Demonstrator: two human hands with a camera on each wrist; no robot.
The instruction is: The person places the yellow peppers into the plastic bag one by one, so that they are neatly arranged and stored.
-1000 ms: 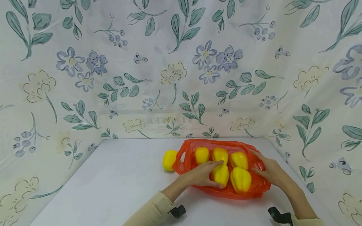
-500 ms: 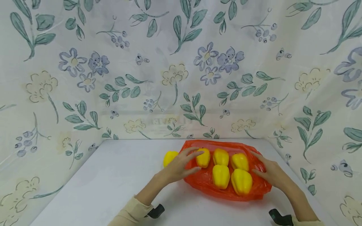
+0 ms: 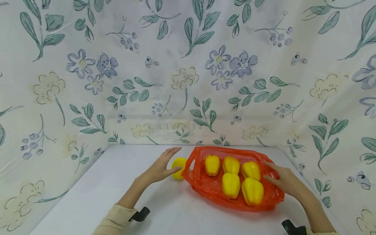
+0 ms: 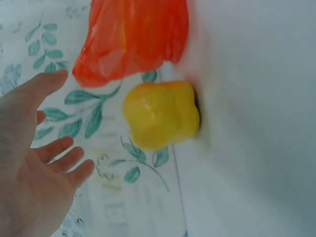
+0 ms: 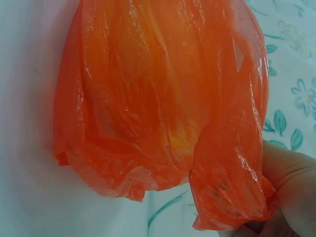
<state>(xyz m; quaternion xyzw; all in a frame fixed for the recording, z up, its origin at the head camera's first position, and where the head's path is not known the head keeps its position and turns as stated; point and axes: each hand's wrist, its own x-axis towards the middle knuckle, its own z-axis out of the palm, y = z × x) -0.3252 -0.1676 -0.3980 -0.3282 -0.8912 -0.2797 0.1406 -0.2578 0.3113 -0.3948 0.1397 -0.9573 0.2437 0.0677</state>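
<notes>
Several yellow bell peppers [image 3: 230, 186] sit in the mouth of a red plastic bag [image 3: 211, 195], right of centre on the table. One more yellow bell pepper [image 4: 162, 114] stands outside the bag, just left of it. My left hand [image 3: 160, 166] is beside this loose pepper, fingers extended and thumb apart, with nothing held. The left wrist view shows a gap between that hand and the pepper. At the bag's right side, my right hand [image 3: 283, 179] grips its edge. In the right wrist view, bunched plastic partly hides the fingers of that hand.
A white table [image 3: 123, 182] extends to the left of the bag. Floral-patterned sheeting [image 3: 164, 98] rises behind the table and along both sides. Dark wrist devices [image 3: 140, 214] stick out near the sleeves.
My left hand has withdrawn from among the peppers in the bag and moved left to the loose pepper. The right hand stays at the bag's right edge.
</notes>
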